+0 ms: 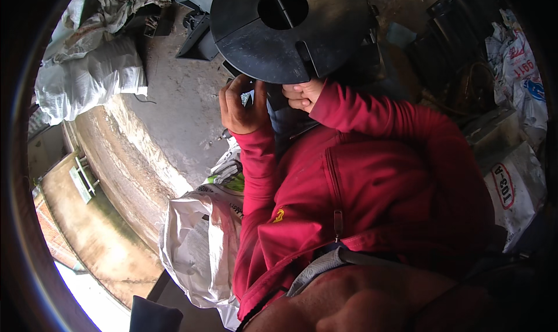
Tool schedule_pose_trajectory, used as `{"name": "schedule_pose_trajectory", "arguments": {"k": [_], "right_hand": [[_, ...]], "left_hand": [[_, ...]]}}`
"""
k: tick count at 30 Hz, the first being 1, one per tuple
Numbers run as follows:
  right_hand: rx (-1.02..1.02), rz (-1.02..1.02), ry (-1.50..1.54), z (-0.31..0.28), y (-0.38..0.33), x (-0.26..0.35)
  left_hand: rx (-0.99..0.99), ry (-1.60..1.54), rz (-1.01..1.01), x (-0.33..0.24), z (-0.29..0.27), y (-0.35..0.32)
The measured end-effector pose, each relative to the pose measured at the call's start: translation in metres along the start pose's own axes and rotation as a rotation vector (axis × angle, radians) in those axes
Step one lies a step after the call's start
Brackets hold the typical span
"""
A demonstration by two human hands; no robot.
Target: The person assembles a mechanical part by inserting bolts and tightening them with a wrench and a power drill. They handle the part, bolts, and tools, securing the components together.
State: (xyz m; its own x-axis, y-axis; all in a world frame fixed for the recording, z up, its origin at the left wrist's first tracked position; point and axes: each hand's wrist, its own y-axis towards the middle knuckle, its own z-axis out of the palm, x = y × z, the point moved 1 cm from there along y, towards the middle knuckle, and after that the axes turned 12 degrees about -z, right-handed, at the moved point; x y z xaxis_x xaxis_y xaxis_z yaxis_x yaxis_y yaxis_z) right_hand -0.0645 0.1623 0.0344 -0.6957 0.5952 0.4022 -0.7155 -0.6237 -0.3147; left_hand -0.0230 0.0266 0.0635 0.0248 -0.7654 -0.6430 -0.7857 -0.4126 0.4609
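A large black round disc (244, 41) with a central hole and a notched slot lies in front of me at the top of the view. Beside its near left edge, my left hand (244, 108) is closed, fingers and thumb curled up toward the underside. What they pinch, if anything, is not visible. Just below the near edge, close to the slot, my right hand (303, 95) has its fingers folded in. The rim covers part of it, so anything in its grip stays hidden. Both arms wear red sleeves.
Black angular parts (197, 41) lie on the grey floor (168, 111) left of the disc. White sacks (93, 76) stand at far left, with another white sack (197, 245) by my left arm. More sacks (514, 186) and dark stacked parts (447, 35) line the right.
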Motion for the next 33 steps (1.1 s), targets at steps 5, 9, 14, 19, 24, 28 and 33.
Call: {"name": "schedule_pose_trajectory", "arguments": {"k": [5,9,14,19,24,28,33], "right_hand": [[0.033,0.010,0.038,-0.005,-0.001,-0.002],[0.007,0.005,-0.008,-0.007,0.001,-0.003],[-0.034,0.017,-0.060,-0.002,0.003,-0.004],[-0.086,0.009,-0.061,0.002,0.004,-0.002],[-0.045,-0.003,-0.089,0.004,-0.001,0.004],[-0.033,-0.008,-0.059,0.002,-0.001,-0.001],[-0.049,-0.019,-0.099,0.006,-0.003,0.005]], "left_hand": [[0.100,0.094,-0.008,-0.005,-0.004,0.003],[0.057,0.092,0.007,-0.005,-0.004,0.003],[-0.021,0.057,-0.008,-0.010,0.001,0.000],[-0.019,0.078,0.069,-0.009,0.004,0.006],[-0.027,-0.011,-0.073,-0.011,0.003,-0.003],[-0.010,0.071,0.024,0.000,0.005,-0.005],[-0.111,0.004,0.026,-0.001,0.012,-0.006]]}}
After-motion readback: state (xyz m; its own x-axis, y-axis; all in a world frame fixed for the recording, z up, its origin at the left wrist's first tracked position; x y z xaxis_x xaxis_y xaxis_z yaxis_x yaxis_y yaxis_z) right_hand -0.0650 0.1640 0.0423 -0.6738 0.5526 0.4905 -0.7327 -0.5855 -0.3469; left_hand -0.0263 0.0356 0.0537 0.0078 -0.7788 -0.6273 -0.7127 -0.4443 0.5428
